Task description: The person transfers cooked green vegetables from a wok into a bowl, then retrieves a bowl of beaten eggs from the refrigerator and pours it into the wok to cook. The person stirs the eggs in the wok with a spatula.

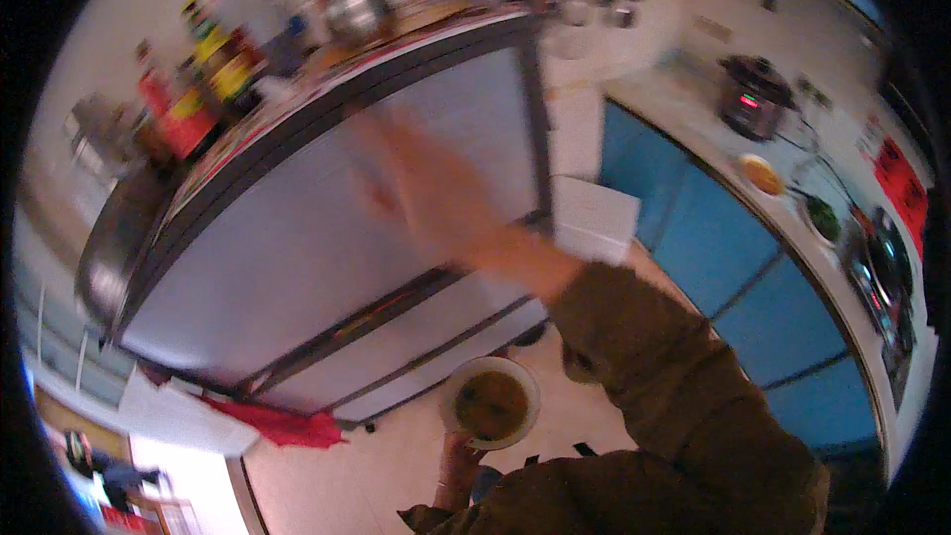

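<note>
My left hand point(459, 457) holds a white bowl point(531, 397) low, over the floor and close to my body. Brownish liquid point(490, 406) with darker bits fills much of the bowl. Blurred by motion, my right hand point(438, 193) is stretched out in front of the pale, dark-framed front panel of a cabinet-like appliance point(297, 238). Its fingers point toward the dark upper edge of that panel. Whether they touch it or hold anything, I cannot tell.
Several sauce bottles point(223, 63) and a metal pot point(355, 4) stand on the appliance. On the right counter are an electric cooker point(754, 96), a bowl of yellowish food point(761, 174), a dish of greens point(821, 219) and a stove point(880, 275). A red cloth point(290, 423) hangs low at left.
</note>
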`<move>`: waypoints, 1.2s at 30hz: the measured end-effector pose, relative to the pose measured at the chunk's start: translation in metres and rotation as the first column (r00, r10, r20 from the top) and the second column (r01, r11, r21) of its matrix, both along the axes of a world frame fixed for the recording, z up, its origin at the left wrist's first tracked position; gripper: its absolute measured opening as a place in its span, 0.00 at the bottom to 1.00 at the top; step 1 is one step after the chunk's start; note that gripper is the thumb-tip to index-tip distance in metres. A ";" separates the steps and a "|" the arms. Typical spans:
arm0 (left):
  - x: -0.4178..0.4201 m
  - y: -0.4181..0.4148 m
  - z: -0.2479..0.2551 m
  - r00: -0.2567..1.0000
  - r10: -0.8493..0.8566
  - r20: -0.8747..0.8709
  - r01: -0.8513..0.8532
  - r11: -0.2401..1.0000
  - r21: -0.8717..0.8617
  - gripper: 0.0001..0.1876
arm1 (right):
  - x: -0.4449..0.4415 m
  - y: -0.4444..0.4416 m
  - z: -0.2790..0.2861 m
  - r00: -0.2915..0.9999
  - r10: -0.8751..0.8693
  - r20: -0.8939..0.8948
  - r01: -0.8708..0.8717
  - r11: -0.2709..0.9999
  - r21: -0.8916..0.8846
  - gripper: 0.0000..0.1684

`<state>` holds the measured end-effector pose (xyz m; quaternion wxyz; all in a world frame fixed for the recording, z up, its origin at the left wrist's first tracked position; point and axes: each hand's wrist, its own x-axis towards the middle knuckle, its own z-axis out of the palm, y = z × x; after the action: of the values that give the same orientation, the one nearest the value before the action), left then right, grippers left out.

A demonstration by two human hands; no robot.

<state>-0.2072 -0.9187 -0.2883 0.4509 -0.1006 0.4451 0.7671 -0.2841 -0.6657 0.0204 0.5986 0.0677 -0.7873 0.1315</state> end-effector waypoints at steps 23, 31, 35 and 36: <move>0.295 0.463 0.140 0.747 -0.664 -0.024 0.655 0.729 0.198 0.30 | 0.758 0.436 -0.245 -0.185 -0.419 0.889 0.966 0.089 0.243 0.45; 0.317 0.539 0.141 0.665 -0.747 -0.014 0.733 0.650 0.200 0.29 | 0.744 0.448 -0.245 -0.175 -0.489 0.855 0.984 -0.057 0.169 0.43; 0.322 0.576 0.154 0.590 -0.804 0.073 0.783 0.592 0.189 0.27 | 0.744 0.462 -0.256 -0.155 -0.393 0.906 0.986 -0.121 0.116 0.43; 0.322 0.589 0.155 0.582 -0.812 0.054 0.793 0.581 0.185 0.27 | 0.738 0.465 -0.258 -0.164 -0.395 0.904 0.983 -0.139 0.117 0.42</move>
<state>0.1147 -0.3294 -0.1328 0.7835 0.0931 0.3559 0.5007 0.4542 -0.2005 -0.2379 0.1183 -0.7560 -0.6438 -0.0003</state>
